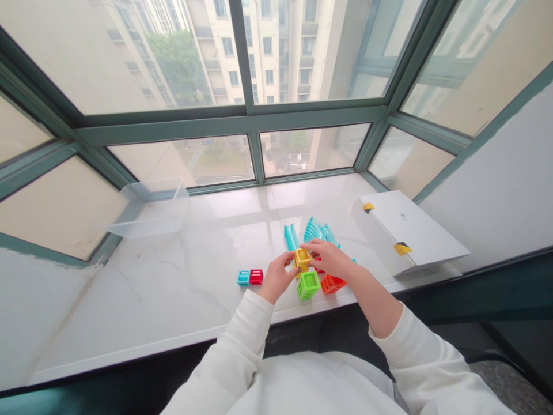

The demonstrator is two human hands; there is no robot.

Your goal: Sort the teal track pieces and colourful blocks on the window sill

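Note:
Between my two hands is a yellow cube-shaped toy block (303, 259) with open sides. My left hand (280, 276) grips it from the left with thumb and fingers. From the right, my right hand (330, 256) has its fingers closed on the same block. Just below it stands a green block (309, 285). An orange block (332, 283) lies under my right wrist, with a red piece partly hidden behind the hand. To the left, a light blue block (243, 278) and a red block (256, 276) sit side by side, touching.
Clear turquoise track pieces (316, 229) lie behind my hands, including a straight one (291, 236). A transparent plastic bin (151, 213) stands at the left by the window. At the right is a white box (406, 230) with yellow-black tabs. The sill's front edge runs near my body.

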